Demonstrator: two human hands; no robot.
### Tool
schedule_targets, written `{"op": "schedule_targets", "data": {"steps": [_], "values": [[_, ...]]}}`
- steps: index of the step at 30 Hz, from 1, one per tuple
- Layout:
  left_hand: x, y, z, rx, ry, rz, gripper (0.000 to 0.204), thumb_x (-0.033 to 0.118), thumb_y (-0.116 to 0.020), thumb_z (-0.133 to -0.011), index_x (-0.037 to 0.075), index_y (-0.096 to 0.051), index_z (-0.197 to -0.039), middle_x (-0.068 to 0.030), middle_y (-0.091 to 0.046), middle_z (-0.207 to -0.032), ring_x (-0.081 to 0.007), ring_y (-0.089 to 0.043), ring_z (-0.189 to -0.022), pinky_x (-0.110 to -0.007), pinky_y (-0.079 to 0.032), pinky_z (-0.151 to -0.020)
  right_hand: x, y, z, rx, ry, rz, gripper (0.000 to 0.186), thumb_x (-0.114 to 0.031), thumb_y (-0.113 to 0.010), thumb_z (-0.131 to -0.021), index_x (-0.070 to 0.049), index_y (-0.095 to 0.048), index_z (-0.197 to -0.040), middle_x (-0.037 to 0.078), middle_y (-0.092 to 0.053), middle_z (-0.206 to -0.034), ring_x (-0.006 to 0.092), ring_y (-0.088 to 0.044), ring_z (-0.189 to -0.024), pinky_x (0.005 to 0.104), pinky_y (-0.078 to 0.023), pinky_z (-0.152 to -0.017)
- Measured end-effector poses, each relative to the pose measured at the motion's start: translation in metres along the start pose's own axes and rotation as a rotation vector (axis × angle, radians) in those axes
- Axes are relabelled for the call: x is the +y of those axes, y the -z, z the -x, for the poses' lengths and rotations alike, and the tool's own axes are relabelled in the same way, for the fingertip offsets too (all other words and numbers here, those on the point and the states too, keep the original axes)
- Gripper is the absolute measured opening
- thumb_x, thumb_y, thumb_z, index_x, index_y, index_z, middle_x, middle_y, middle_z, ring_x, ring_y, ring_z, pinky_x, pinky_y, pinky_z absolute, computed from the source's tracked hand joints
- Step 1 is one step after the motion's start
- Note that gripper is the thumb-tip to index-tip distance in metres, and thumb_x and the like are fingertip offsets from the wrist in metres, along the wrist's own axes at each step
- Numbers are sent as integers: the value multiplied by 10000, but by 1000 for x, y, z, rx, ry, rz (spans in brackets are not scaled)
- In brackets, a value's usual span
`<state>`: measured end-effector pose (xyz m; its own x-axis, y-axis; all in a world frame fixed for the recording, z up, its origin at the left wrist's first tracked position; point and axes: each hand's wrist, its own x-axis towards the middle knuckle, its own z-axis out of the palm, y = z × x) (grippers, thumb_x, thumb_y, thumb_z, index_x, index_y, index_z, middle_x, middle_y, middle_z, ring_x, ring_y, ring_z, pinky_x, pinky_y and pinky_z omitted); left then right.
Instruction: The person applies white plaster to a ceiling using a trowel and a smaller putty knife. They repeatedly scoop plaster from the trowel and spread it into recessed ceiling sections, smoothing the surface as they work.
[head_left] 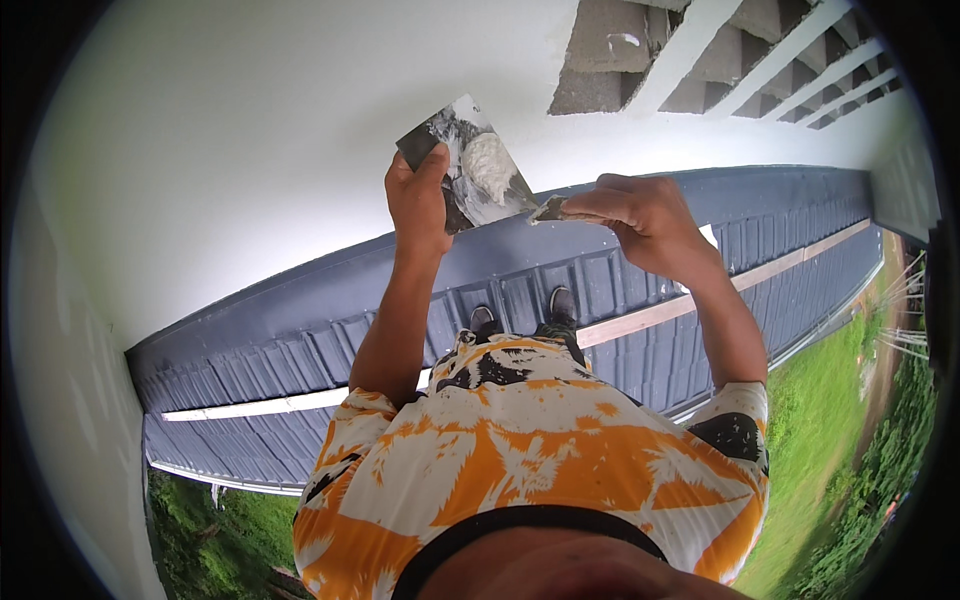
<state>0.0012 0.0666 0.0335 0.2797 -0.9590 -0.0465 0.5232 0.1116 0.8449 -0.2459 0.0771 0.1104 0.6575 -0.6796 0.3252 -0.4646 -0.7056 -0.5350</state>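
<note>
My left hand (416, 205) grips a flat, dark square plate (418, 147) by its left side, thumb on top. The plate is smeared with white, and a thick lump of white putty (487, 168) sits on it. In my right hand (655, 228) is a small putty knife (549, 210), its blade pointing left at the plate's lower right corner. Blade and corner look very close; I cannot tell whether they touch. My fingers cover most of the knife's handle.
Ahead rises a smooth white wall (250, 130) with concrete lattice blocks (610, 60) at upper right. I stand on a dark blue ribbed roof (300, 350), crossed by a long wooden batten (650, 318). Beyond the roof's outer edge lies grass (800, 410) lower down.
</note>
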Motion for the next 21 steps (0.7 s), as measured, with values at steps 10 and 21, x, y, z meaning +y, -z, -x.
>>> {"op": "schedule_targets", "data": {"steps": [10, 21], "values": [[9, 22, 3, 50, -32, 75, 251, 54, -527, -937, -21, -545, -1176, -110, -639, -1067, -214, -660, -964, -348, -543, -877, -2, -21, -5, 60, -56, -194, 479, 164, -536, -750, -113, -711, -1100, 42, -647, -780, 180, -614, -651, 290, -495, -596], [-7, 31, 5, 65, 229, 478, 269, 85, -516, -960, -13, -534, -1210, -103, -635, -1135, -227, -652, -1004, -385, -547, -883, 24, -62, 12, 365, -147, -316, 448, 183, -464, -834, -66, -686, -1133, 71, -627, -737, 147, -566, -614, 261, -481, -557]]}}
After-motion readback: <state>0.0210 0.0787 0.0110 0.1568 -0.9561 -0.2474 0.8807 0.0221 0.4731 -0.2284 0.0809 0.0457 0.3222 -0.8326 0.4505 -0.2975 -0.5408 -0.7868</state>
